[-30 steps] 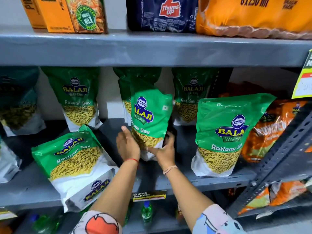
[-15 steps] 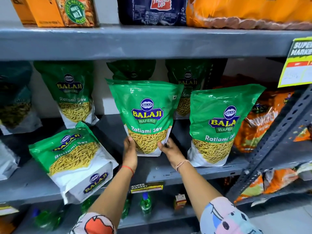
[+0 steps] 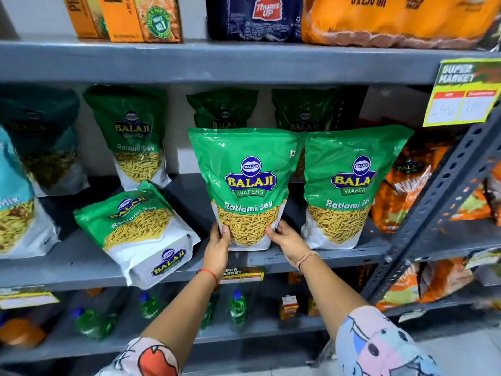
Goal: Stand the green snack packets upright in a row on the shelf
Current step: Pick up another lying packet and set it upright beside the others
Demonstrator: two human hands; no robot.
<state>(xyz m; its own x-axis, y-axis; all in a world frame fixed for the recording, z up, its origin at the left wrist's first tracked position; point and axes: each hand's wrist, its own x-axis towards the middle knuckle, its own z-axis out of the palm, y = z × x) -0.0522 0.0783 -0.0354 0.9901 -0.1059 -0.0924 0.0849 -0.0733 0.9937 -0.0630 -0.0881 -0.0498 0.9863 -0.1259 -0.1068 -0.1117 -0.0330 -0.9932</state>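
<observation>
Far left of the grey metal shelf [image 3: 339,253], a teal mix pouch [image 3: 16,202] stands at the front, a darker pouch behind it in shadow. Next, one glossy green Balaji Ratlami Sev packet [image 3: 130,137] stands upright at the back; in front of it a fallen green packet [image 3: 135,229] lies tilted on its back, its white base overhanging the shelf edge. Centre: the held green packet [image 3: 248,185], a second ago edge-on and tipped between the palms, now faces squarely forward and upright, base on or just above the shelf front; contact cannot be confirmed. Left hand [image 3: 218,246] and right hand [image 3: 287,241] each have their grip clamped on a lower corner of it, thumbs on the front face. Two more green packets stand behind it in shadow. Just to the right, touching its edge, a standing green packet [image 3: 349,185] lines up level. Beyond that, orange snack bags [image 3: 406,191] slump by the perforated upright. Judgement: the front row has gained a second member; the fallen packet likely comes next, and the placed one may tip once released.
</observation>
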